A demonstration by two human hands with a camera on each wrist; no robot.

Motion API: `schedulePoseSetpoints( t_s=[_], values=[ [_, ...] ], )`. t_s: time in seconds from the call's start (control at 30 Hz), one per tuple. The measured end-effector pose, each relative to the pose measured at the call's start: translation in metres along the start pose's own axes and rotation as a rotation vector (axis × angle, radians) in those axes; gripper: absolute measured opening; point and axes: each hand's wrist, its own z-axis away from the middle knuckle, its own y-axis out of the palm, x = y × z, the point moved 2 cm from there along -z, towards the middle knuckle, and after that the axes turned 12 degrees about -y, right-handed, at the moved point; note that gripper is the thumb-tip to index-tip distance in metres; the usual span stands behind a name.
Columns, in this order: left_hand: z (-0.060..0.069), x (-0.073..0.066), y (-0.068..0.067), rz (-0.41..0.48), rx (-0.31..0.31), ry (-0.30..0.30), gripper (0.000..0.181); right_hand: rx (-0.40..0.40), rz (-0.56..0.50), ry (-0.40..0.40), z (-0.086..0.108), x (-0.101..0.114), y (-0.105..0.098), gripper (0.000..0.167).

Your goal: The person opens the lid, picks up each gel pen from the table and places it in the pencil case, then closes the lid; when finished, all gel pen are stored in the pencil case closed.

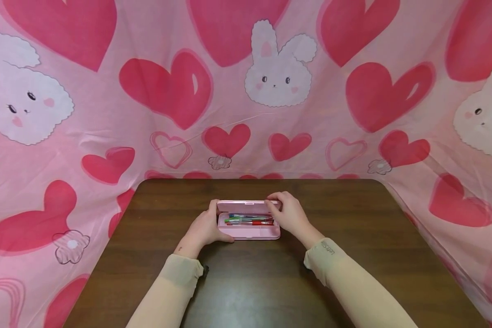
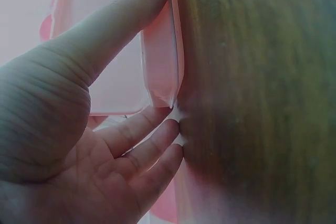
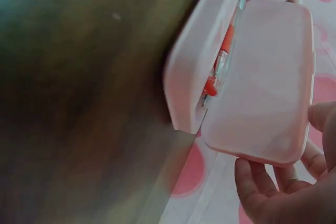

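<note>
A pink pencil case (image 1: pixel 250 233) lies on the table with its lid (image 1: pixel 246 206) raised at the back. Inside it are several pens (image 1: pixel 247 220), among them green, blue and red ones. My left hand (image 1: pixel 202 228) grips the left end of the case, the thumb along its front side; in the left wrist view the other fingers (image 2: pixel 152 142) come round the end near the tabletop. My right hand (image 1: pixel 292 214) holds the lid's right corner. Seen from the right wrist, its thumb lies at the lid's edge and its fingertips (image 3: pixel 244 169) touch the lid's end.
Both hands work above a dark brown wooden table (image 1: pixel 246 282) with rounded far corners. Pink cloth (image 1: pixel 229 109) printed with hearts and white rabbits hangs behind the table and along both sides.
</note>
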Motion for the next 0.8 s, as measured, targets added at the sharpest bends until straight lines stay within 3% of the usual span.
schedulePoseSetpoints(
  t_s=[0.3,0.5,0.8],
  values=[
    [0.0,0.0,-0.003,-0.038,-0.002,0.011,0.104,0.033,0.024,-0.053,0.023,0.004,0.0,0.025],
    [0.0,0.001,-0.005,-0.067,-0.003,0.049,0.101,0.051,0.027,-0.09,0.032,0.003,0.001,0.022],
    [-0.002,0.009,-0.013,-0.022,0.092,0.099,0.088,0.088,0.078,-0.145,0.046,0.003,0.003,0.026]
  ],
)
